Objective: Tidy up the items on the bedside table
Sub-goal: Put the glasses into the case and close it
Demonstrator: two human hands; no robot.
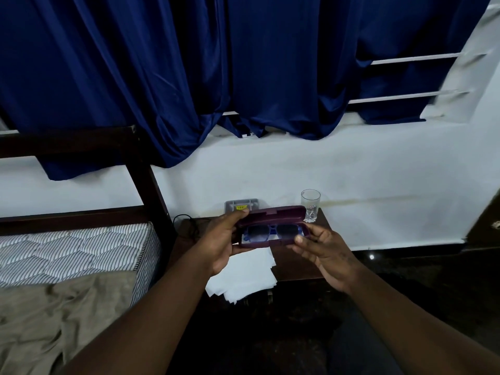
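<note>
Here both hands hold a half-open purple glasses case (270, 226) above the table (297, 263), left grip (220, 244) and right grip (322, 253) closed on its ends, blue sunglasses (273, 231) inside.

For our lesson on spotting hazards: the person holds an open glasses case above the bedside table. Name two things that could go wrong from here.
1. The glasses case is open with the sunglasses inside; if the left hand or right hand tips it, they could slide out.
2. The empty glass stands just behind the case near the table's corner; a careless move might knock it.
</note>
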